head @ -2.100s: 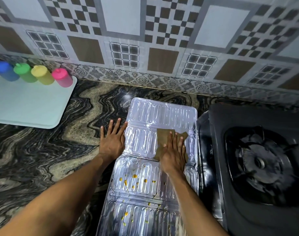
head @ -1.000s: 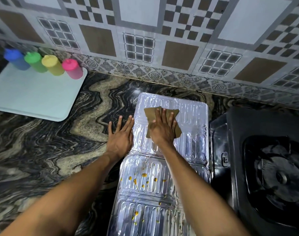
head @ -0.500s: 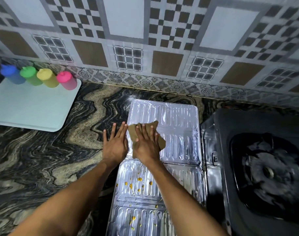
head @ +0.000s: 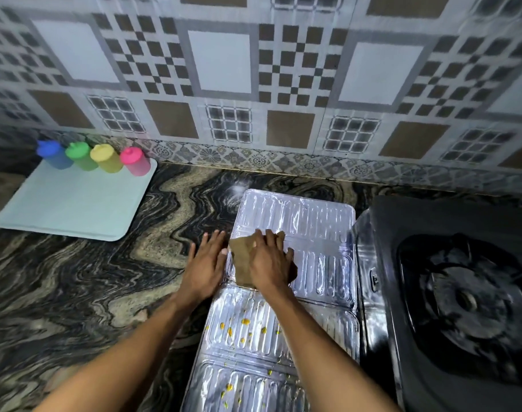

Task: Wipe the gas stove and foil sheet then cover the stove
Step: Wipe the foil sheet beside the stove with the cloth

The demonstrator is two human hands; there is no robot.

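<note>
Patterned tile wall (head: 218, 60) at the back, checker squares and brown panels, with a dark swirly marble counter (head: 75, 292) running below it. Far left on the counter: pale blue tray (head: 75, 209) carrying four little squeeze bottles in a row along its back edge, blue (head: 53, 154), green (head: 80, 156), yellow (head: 105, 158), pink (head: 134, 161).

Middle of the counter: ribbed foil sheet (head: 298, 221), lying flat in folded panels, right beside the black gas stove (head: 462, 292) and touching or nearly touching its left side. Far panel looking clean and shiny. Nearer panels dotted with yellow food bits (head: 245, 322).

Right hand (head: 270, 263) pressed flat on a brown cloth (head: 242, 263), fingers spread out over it, palm down on the far panel's left part. Not gripping it, just pinning it to the foil. Left hand (head: 204, 266) flat and open too, holding nothing, planted on the counter right at the foil's left edge, thumb just touching that edge. Both forearms reaching in from the bottom.

Stove off to the right, burner grate (head: 468, 301) blurry, no detail to make out.
</note>
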